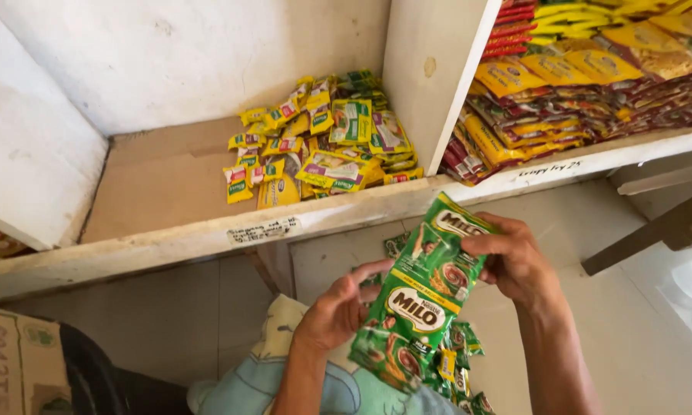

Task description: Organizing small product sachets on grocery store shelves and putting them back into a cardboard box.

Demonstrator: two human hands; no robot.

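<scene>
A strip of green drink-mix sachets (pixel 427 296) hangs in the air in front of the wooden shelf (pixel 169 242), just below its front edge and to the right of the middle. Both hands are clamped on it: the right hand (pixel 519 265) pinches the top sachet by its right side, thumb across the face, and the left hand (pixel 338 311) grips the left edge lower down, fingers curled behind. More green sachets (pixel 457 369) trail loosely below, over a pale patterned cloth (pixel 284 376) on the lap.

To handle the strip well, keeping the pinch points near the seams between sachets seems wise, since a pull across a packet's face could crease or tear it. The dangling tail looks likely to swing and snag, so holding the strip taut between the two hands should steady it.

On the shelf, toward the right end of the left compartment, lies a heap of small yellow and green seasoning packets (pixel 319 142); the left part shows bare cardboard lining (pixel 158 180). Beyond the white divider (pixel 430 69), red and yellow snack packs (pixel 561 92) are stacked. A cardboard box (pixel 16 369) sits at lower left.
</scene>
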